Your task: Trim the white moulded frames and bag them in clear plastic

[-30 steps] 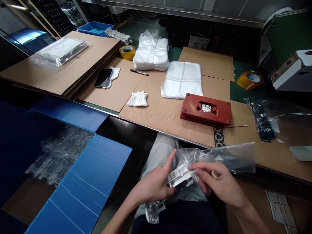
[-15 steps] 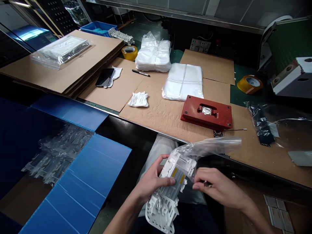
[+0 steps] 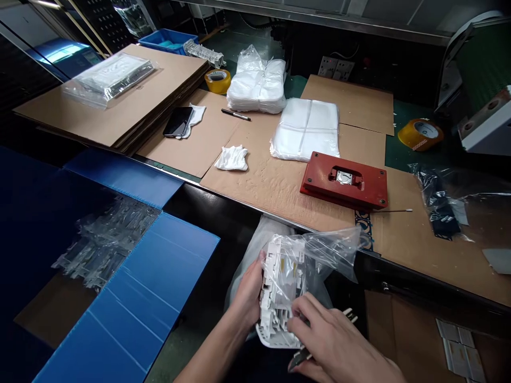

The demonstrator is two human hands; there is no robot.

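A white moulded plastic part (image 3: 279, 290) stands upright over my lap, its upper end inside a clear plastic bag (image 3: 331, 252). My left hand (image 3: 249, 290) grips the part's left side, fingers curled round it. My right hand (image 3: 335, 346) is closed on the part's lower right edge and the bag's mouth; thin sticks poke out by its fingers. A red fixture block (image 3: 345, 181) with a metal insert lies on the cardboard-covered bench (image 3: 255, 183) just beyond.
An open blue corrugated box (image 3: 131, 298) with several bagged parts (image 3: 106, 242) sits at the left. On the bench: stacks of white bags (image 3: 305, 130), a white cloth (image 3: 232, 158), a phone (image 3: 178, 121), a pen (image 3: 235, 114), tape rolls (image 3: 420, 134), a cotton swab (image 3: 393, 211).
The part has been turned upright and pushed further into the bag. My right hand dropped from the bag's side to the part's lower edge. The bag now bunches above the part.
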